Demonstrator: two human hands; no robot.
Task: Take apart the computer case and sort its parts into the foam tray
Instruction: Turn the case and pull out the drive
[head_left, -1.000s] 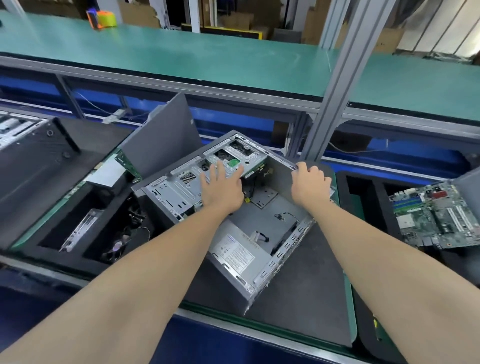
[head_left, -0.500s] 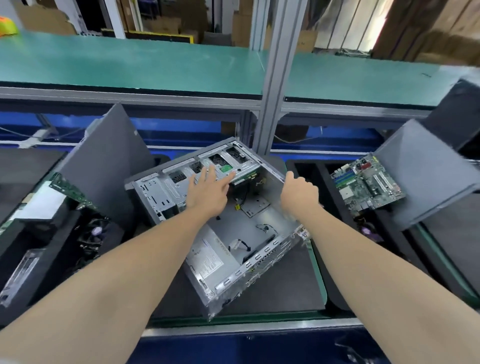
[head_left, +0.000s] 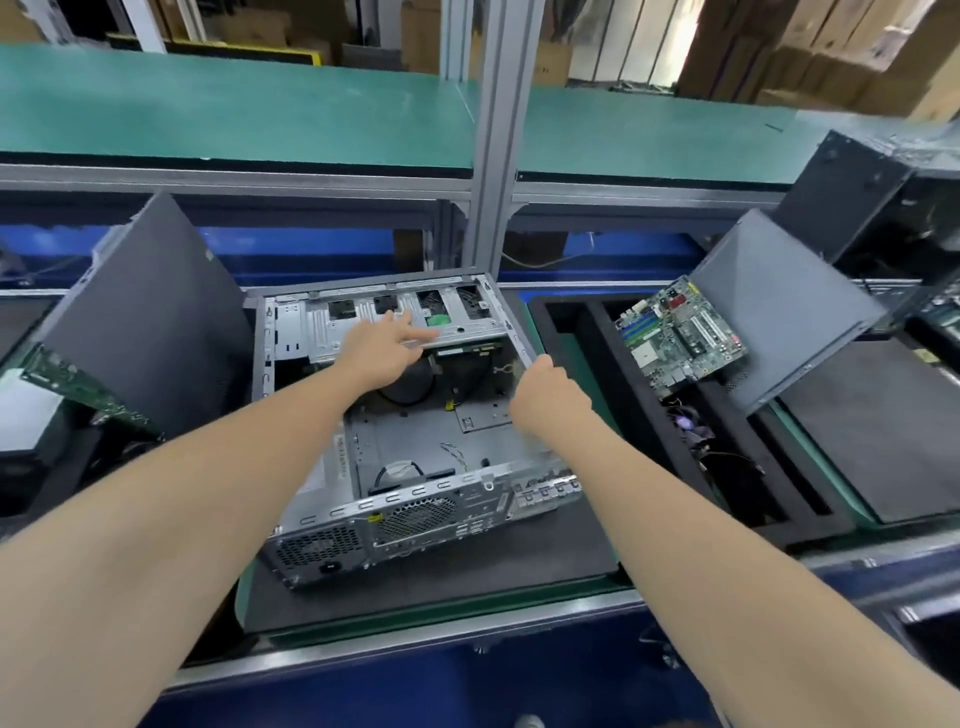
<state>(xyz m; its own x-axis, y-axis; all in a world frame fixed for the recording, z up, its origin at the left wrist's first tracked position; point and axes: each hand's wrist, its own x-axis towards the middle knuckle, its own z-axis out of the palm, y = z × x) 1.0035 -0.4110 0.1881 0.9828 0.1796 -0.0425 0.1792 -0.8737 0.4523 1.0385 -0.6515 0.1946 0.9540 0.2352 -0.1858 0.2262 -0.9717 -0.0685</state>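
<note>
An open grey metal computer case (head_left: 415, 452) lies on a dark mat in front of me, rear ports facing me. My left hand (head_left: 382, 351) reaches over the drive cage at the case's far side, fingers stretched out and resting on the cage bar. My right hand (head_left: 545, 397) grips the case's right edge with curled fingers. To the right stands a black foam tray (head_left: 644, 441) holding a green motherboard (head_left: 680, 338) and a grey side panel (head_left: 779, 306) leaning in it.
Another foam tray on the left holds a leaning grey panel (head_left: 150, 312) and a circuit board (head_left: 78, 387). An aluminium post (head_left: 498, 130) rises behind the case, under a green-topped shelf (head_left: 234, 114). A black panel (head_left: 841, 197) stands at the far right.
The case has turned so its rear faces me squarely. The view swung right, bringing the right tray closer to centre. My left hand slid further along the drive cage.
</note>
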